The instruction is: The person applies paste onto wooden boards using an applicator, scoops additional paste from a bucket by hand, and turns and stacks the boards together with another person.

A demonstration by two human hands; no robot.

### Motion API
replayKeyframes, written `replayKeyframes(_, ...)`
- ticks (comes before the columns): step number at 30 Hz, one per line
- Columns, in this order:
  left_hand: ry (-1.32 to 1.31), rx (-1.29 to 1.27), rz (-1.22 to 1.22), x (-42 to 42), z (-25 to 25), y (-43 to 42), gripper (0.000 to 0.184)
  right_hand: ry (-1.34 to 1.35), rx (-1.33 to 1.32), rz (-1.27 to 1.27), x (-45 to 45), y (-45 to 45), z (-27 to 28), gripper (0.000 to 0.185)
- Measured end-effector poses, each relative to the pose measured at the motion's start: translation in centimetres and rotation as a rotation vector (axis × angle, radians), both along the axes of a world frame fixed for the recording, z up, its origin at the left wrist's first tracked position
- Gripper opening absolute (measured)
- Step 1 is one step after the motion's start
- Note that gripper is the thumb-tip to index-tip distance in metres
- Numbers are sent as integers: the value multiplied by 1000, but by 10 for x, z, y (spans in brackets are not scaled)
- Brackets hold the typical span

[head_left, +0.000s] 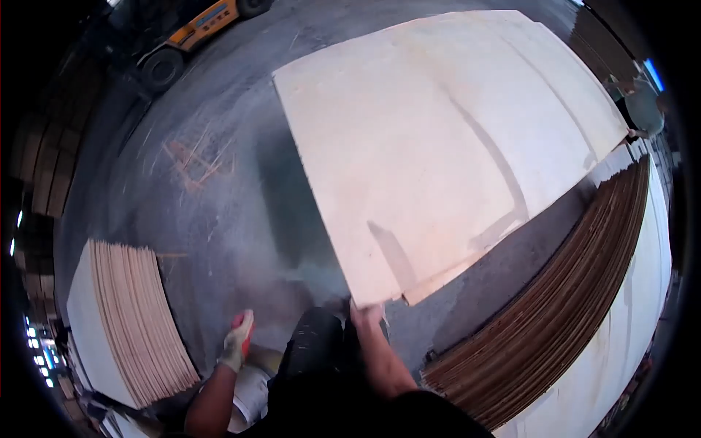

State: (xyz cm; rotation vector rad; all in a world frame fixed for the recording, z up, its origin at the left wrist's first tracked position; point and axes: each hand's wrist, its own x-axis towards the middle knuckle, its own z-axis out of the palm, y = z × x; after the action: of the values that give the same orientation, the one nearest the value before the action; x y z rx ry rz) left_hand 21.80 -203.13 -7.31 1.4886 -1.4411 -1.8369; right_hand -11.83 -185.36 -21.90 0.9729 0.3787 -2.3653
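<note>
A large pale wood veneer sheet (pixel 438 139) with grey streaks stretches from the centre to the upper right of the head view. My right hand (pixel 367 315) grips its near corner, fingers partly hidden at the edge. Just right of that corner, a strip of another pale sheet (pixel 445 281) juts from beneath. My left hand (pixel 239 339), in a white-and-red glove, hangs low left of my legs, away from the sheet. Its fingers look curled together, with nothing visible in them. Another person (pixel 642 106) stands at the far right corner, a hand at the sheet's edge.
A stack of brown-edged sheets (pixel 548 314) lies on the right, its top pale. A smaller pale stack (pixel 135 314) is on the left. Thin wood scraps (pixel 197 164) litter the grey floor. A yellow forklift (pixel 201 25) stands at the upper left.
</note>
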Motion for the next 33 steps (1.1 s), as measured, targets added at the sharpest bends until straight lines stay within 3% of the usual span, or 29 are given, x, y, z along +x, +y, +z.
replayKeyframes(1, -174, 105, 97, -46, 2, -35, 38, -40, -112, 72, -4, 16, 26, 43)
replayKeyframes(2, -329, 223, 201, -147, 62, -64, 44, -43, -23, 212, -5, 34, 20, 44)
replayKeyframes(5, -34, 311, 78, -272, 50, -173, 71, -21, 201, 206, -20, 79, 114, 44)
replayKeyframes(7, 57, 430, 109, -365, 24, -241, 78, -93, 504, 87, -26, 121, 166, 45)
replayKeyframes(8, 64, 491, 144, -408, 11, -270, 80, -41, 692, 88, -16, 170, 146, 49)
replayKeyframes(9, 56, 516, 102, -445, -3, -295, 80, 35, 1142, 257, -19, 192, 179, 57)
replayKeyframes(10, 184, 620, 125, -485, -18, -323, 78, -59, 1330, 141, -29, 200, 197, 60)
replayKeyframes(11, 308, 727, 152, -519, -33, -347, 76, 100, 1635, 202, -35, 216, 215, 48)
replayKeyframes(12, 418, 838, 179, -544, -50, -367, 76, -7, 1677, 110, -40, 229, 221, 52)
replayKeyframes(13, 431, 827, -55, -560, -86, -396, 72, -31, 1811, 180, -32, 256, 215, 57)
replayKeyframes(14, 404, 865, -232, -560, -161, -434, 75, -112, 1867, 229, -24, 266, 210, 60)
replayKeyframes(15, 266, 697, -244, -577, -136, -414, 71, -108, 1910, 206, -38, 230, 227, 57)
replayKeyframes(16, 263, 784, -320, -573, -142, -422, 67, -148, 1947, 208, -25, 233, 214, 53)
replayKeyframes(17, 319, 773, -409, -554, -205, -468, 65, -21, 2046, 185, -9, 248, 182, 52)
replayKeyframes(18, 272, 738, -457, -565, -122, -437, 64, -15, 2161, 191, -16, 213, 195, 49)
replayKeyframes(19, 393, 643, -994, -551, -166, -493, 67, -330, 2121, 346, -16, 196, 201, 44)
replayKeyframes(20, 142, 715, -417, -564, -72, -439, 70, -380, 2072, 350, -13, 211, 182, 45)
replayKeyframes(21, 89, 727, -405, -563, -61, -447, 73, -304, 2090, 298, -13, 211, 177, 44)
replayKeyframes(22, -18, 748, -411, -559, -59, -466, 75, -484, 2032, 351, -8, 209, 173, 40)
replayKeyframes(23, -31, 769, -390, -555, -61, -481, 77, -443, 2081, 219, -5, 211, 162, 37)
replayKeyframes(24, -127, 639, -524, -550, -63, -497, 80, -456, 2090, 202, -3, 217, 153, 37)
replayKeyframes(25, 93, 880, -868, -550, -76, -519, 73, -466, 2092, 189, 9, 239, 150, 36)
replayKeyframes(26, -210, 557, -799, -529, -42, -504, 72, -409, 2108, 102, 19, 249, 145, 35)
replayKeyframes(27, -353, 407, -794, -516, -11, -478, 71, -442, 2038, 157, 39, 264, 130, 34)
replayKeyframes(28, -445, 298, -809, -514, 24, -433, 70, -480, 1989, 128, 55, 269, 87, 34)
replayKeyframes(30, -518, 136, -902, -510, 74, -355, 68, -409, 1917, 448, 72, 298, -9, 34)
replayKeyframes(32, -542, -57, -1005, -512, 129, -264, 66, -373, 1604, 661, 65, 290, -45, 44)
replayKeyframes(33, -550, -167, -1067, -514, 157, -212, 66, -371, 1495, 613, 71, 285, -107, 49)
